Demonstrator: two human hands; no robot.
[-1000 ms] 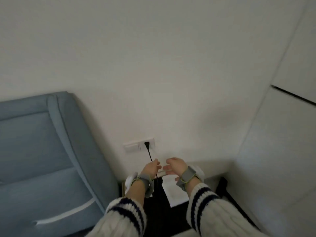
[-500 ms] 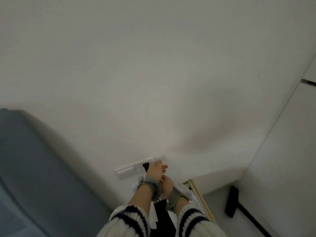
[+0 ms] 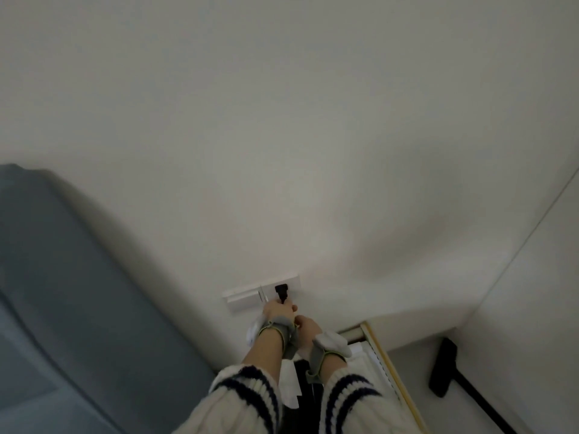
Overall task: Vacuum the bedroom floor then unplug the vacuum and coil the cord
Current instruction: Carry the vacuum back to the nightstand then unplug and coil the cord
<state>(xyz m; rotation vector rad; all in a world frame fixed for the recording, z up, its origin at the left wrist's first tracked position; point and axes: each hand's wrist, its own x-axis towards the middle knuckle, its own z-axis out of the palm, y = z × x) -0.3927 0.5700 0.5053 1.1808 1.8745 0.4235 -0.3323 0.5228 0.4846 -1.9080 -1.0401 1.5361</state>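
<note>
Black plug (image 3: 281, 292) near socket plate (image 3: 241, 300) edge

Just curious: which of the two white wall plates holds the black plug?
The right plate, nearer the corner, holds the black plug; the left plate shows none.

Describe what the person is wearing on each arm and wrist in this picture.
Both arms are in cream cable-knit, the left sleeve and right sleeve each ringed with two dark navy stripes at the cuff. Behind the left hand and right hand, each wrist carries a grey strap edged in yellow-green, with a white padded piece attached.
</note>
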